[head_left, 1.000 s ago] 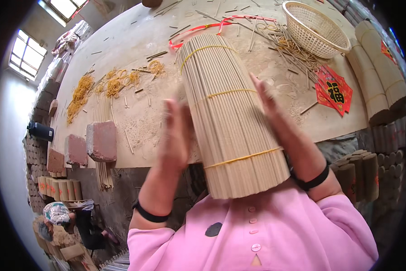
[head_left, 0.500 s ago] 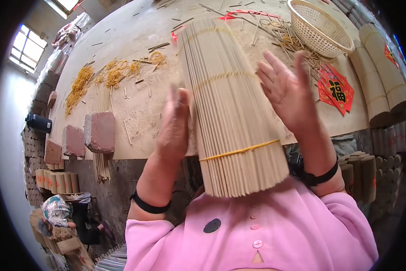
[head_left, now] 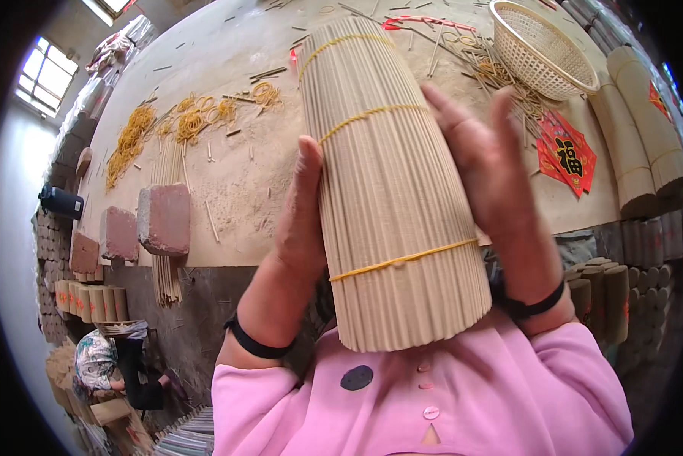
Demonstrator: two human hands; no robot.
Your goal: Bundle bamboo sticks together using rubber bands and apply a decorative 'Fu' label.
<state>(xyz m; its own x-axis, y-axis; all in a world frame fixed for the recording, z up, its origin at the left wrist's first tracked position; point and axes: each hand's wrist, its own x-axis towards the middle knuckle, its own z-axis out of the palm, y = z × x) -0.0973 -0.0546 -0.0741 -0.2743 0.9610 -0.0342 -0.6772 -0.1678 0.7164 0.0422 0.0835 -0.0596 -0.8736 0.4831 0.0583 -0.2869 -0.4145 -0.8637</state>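
A thick round bundle of tan incense sticks (head_left: 402, 182) lies lengthwise in front of me, its near end beyond the table edge and close to my chest. Three yellow rubber bands circle it: one near the far end, one around the middle and one by the near end (head_left: 425, 257). My left hand (head_left: 302, 205) clasps its left side, thumb up along the sticks and fingers hidden behind them. Against the right side presses my right hand (head_left: 487, 171), thumb raised, the hand slightly blurred. The bundle sits between both palms.
Yellow rubber bands (head_left: 132, 144) lie in piles on the table's left, near reddish bricks (head_left: 164, 220) weighing down loose sticks. At the right are a white woven basket (head_left: 543, 53), red paper signs (head_left: 566, 156) and larger bundles (head_left: 645, 114). Another person (head_left: 98, 365) sits lower left.
Both hands have come inward from beside the bundle onto its sides. The bundle appears slightly larger, its near end closer to me, and its sticks look sharper than before.
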